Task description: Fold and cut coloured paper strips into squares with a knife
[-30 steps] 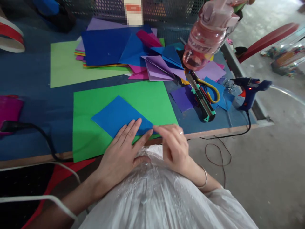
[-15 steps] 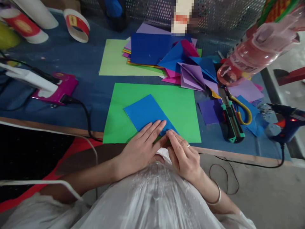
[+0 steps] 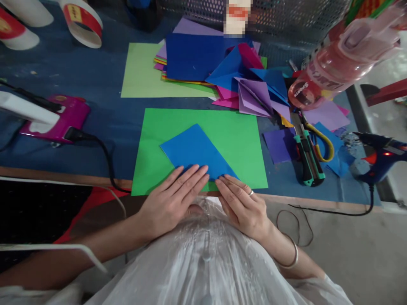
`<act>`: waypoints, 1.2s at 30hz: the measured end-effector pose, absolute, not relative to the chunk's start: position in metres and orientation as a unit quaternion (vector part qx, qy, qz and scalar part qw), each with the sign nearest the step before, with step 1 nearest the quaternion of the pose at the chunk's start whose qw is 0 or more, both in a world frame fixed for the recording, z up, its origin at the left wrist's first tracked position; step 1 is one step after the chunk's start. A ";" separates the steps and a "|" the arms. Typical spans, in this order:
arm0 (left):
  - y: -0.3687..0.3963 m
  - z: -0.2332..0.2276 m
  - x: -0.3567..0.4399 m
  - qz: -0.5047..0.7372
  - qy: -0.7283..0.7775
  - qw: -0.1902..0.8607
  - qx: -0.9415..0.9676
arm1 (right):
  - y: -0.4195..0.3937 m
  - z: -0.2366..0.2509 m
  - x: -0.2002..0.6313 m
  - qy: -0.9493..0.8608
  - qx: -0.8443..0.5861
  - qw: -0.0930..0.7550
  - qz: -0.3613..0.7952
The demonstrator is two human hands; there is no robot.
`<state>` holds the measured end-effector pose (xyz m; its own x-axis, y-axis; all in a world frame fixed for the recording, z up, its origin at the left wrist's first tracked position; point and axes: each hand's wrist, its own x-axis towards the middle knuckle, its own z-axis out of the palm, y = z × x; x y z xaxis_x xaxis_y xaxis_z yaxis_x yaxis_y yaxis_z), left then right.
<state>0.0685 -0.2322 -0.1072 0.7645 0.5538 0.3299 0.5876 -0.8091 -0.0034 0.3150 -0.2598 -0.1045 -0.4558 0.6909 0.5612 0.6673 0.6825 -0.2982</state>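
A folded piece of blue paper (image 3: 199, 150) lies slantwise on a bright green sheet (image 3: 241, 140). My left hand (image 3: 173, 197) rests flat, fingers stretched out over the lower left edge of the blue paper. At the paper's lower right corner, the fingertips of my right hand (image 3: 243, 201), which wears a ring, press down with the fingers extended and close together. The right thumb is hidden. A narrow gap separates the two hands.
Behind the green sheet lie a stack of coloured paper (image 3: 193, 57) and a folded purple piece (image 3: 254, 97). To the right are a utility knife (image 3: 308, 159), yellow-handled scissors (image 3: 327, 142), a pink bottle (image 3: 333, 59) and a glue gun (image 3: 381, 154). A magenta power strip (image 3: 60, 118) sits left.
My left hand has slid left along the blue paper's lower edge, away from my right hand. The right hand stays at the corner, its fingers flatter. The view has shifted slightly.
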 end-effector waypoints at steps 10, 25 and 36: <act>-0.240 -0.109 0.033 -0.161 -0.334 0.087 -0.925 | -0.262 -0.107 0.310 -0.863 -0.428 0.258 -0.067; -0.239 -0.103 0.044 -0.263 -0.243 0.064 -0.932 | -0.265 -0.118 0.307 -0.856 -0.435 0.275 -0.056; -0.224 -0.102 0.065 -0.282 -0.236 0.115 -0.923 | -0.259 -0.112 0.285 -0.859 -0.420 0.262 -0.128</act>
<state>0.0650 -0.2237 -0.1020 0.7298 0.3706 0.5745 0.5001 -0.8623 -0.0791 0.2851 -0.2592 -0.1117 -0.5100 0.6550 0.5575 0.7894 0.6138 0.0010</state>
